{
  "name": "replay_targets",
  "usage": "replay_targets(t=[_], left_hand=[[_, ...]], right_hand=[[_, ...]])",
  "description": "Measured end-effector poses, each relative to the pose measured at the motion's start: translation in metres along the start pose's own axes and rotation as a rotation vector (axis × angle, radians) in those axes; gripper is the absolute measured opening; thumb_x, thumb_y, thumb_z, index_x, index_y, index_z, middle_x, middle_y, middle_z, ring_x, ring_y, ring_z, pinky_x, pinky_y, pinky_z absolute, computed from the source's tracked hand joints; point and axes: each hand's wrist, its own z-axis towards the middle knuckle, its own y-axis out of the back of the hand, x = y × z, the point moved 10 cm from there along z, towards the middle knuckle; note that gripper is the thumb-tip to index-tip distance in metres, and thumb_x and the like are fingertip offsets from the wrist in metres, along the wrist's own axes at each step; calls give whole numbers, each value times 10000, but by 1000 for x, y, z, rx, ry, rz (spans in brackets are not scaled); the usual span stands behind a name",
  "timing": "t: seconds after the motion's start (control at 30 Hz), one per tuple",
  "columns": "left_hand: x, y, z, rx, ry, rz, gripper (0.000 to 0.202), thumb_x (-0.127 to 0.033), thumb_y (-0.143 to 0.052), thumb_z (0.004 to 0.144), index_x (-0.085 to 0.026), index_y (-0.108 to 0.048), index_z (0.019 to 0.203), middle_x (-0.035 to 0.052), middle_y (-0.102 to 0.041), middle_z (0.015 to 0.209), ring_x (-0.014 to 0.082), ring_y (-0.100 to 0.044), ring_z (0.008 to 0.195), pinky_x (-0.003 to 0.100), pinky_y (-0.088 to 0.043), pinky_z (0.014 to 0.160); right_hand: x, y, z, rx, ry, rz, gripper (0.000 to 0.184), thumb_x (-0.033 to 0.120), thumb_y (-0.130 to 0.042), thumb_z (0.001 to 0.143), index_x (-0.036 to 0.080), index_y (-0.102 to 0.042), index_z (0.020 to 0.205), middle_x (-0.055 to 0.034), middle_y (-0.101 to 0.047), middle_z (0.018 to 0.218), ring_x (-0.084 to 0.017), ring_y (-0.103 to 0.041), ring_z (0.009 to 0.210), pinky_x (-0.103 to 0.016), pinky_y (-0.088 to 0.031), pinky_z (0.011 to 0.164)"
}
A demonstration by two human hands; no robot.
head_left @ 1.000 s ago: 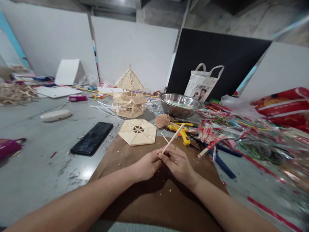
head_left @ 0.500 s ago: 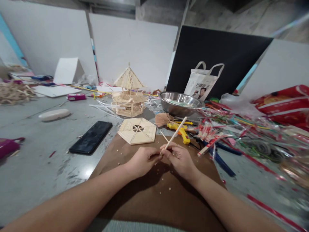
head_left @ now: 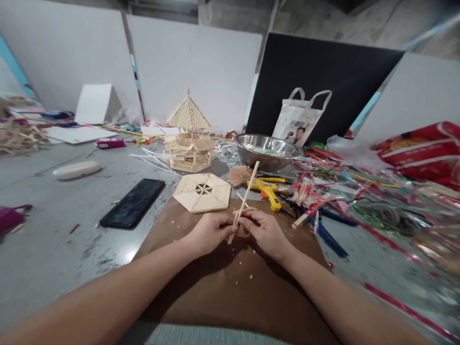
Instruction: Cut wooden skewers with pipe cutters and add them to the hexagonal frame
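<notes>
Over the brown mat (head_left: 201,306), my left hand (head_left: 212,235) and my right hand (head_left: 266,232) meet, fingers closed. A long pale wooden stick (head_left: 249,187) stands slanted between their fingertips, its lower end below my left thumb. Behind it a second, thinner stick (head_left: 243,200) shows partly beside my right fingers; how it is held is hidden. Just beyond lies a flat hexagonal wooden panel (head_left: 212,201) made of sticks, with an open centre. Farther back stands a small wooden pavilion model (head_left: 189,143) with a pointed roof.
To the right are a yellow glue gun (head_left: 268,191), blue-handled pliers (head_left: 332,239), paper-wrapped sticks (head_left: 311,211) and tangled plastic scraps. A steel bowl (head_left: 266,163) and a white bag (head_left: 298,117) stand behind. A black phone (head_left: 132,203) and a white case (head_left: 76,170) lie left.
The long stick has turned more upright and shifted left, and its lower end now sticks out below my fingers. My left fingers now pinch it. The view has shifted slightly.
</notes>
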Motion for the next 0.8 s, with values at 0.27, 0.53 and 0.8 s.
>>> replay_targets(t=[0.27,0.53,0.8], left_hand=[[1,0,1,-5,2,15,186,-248,-447,747,-122,-577,709,-1,-570,628,87,-495,578,181,-380,552],[-10,6,-1,-46,-47,121,175,-218,-457,741,-125,-542,620,-15,-537,578,76,-472,554,169,-362,537],[-12,5,-1,-50,-79,178,188,-212,-433,752,-127,-538,621,-13,-528,583,72,-454,542,169,-346,524]], right_hand=[[3,-2,2,-8,21,-10,167,202,-487,758,181,-635,831,-28,-618,802,-119,-549,754,-240,-414,699],[10,-1,-1,-24,80,-20,162,173,-507,742,190,-646,822,-29,-612,764,-109,-548,734,-228,-424,684],[11,-1,-4,-31,102,-54,157,193,-507,742,191,-642,823,-34,-604,752,-115,-546,722,-244,-433,681]])
